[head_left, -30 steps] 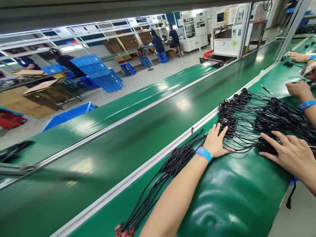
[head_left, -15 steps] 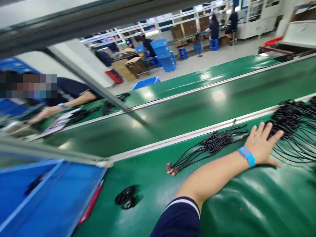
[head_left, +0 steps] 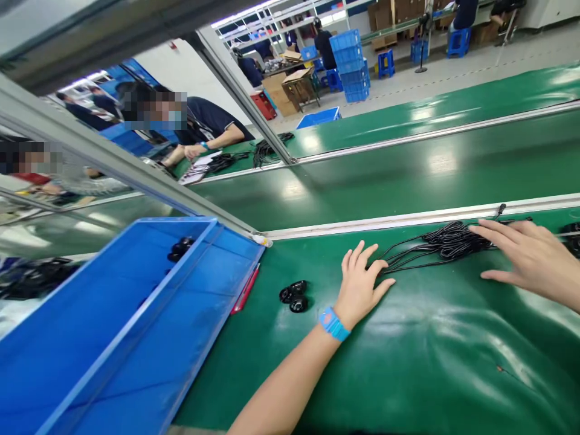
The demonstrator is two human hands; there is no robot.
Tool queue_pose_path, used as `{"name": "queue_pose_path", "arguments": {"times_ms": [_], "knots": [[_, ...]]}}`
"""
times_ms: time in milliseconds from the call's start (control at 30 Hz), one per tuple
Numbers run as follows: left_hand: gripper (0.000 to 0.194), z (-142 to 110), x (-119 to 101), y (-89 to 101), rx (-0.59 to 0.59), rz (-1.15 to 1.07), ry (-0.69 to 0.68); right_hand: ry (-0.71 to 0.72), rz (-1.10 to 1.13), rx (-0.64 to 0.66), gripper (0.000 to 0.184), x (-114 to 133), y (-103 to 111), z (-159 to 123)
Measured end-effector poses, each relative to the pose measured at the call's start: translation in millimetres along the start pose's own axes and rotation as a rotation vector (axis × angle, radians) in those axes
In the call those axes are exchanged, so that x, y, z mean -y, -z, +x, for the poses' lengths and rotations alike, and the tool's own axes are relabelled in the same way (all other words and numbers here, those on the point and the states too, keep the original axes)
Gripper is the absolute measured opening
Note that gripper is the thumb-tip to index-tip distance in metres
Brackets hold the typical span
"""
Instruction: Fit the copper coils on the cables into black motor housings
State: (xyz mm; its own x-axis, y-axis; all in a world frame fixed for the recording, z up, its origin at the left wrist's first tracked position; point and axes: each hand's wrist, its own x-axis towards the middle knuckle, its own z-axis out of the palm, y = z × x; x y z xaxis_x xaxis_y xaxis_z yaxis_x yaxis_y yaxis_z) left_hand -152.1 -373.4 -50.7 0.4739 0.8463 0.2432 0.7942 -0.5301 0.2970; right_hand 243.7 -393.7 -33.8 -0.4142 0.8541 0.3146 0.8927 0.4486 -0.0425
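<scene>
A bundle of black cables lies on the green work surface along its far edge. Over the bundle's left ends is my left hand, fingers spread, a blue wristband on its wrist. The cable ends under that hand are hidden. My right hand reaches in from the right with thumb and fingers apart, at the bundle's right part; whether it touches the cables I cannot tell. Left of my left hand sit a few shiny black rounded pieces.
A blue bin with black pieces inside stands at the left, a red object beside its edge. A metal post rises from the partition. Beyond the green conveyor, a co-worker handles cables.
The view has swung left, bringing more of the blue bin in. My left hand has moved left from the right-hand cable pile to the bundle's left ends. My right hand has come into view.
</scene>
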Motion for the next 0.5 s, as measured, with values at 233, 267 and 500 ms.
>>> {"name": "queue_pose_path", "arguments": {"times_ms": [233,267,500], "knots": [[0.008,-12.0,31.1,-3.6,0.079,-0.117,-0.151,0.049,-0.01,0.383,0.111,-16.3,-38.7,85.8],[0.009,-13.6,33.0,-3.6,0.081,-0.133,-0.169,0.044,-0.01,0.424,0.107,-15.7,-39.4,89.6],[0.008,-22.8,40.7,-1.9,0.098,-0.224,-0.235,-0.051,-0.068,0.523,0.064,19.2,-17.4,28.7]]}}
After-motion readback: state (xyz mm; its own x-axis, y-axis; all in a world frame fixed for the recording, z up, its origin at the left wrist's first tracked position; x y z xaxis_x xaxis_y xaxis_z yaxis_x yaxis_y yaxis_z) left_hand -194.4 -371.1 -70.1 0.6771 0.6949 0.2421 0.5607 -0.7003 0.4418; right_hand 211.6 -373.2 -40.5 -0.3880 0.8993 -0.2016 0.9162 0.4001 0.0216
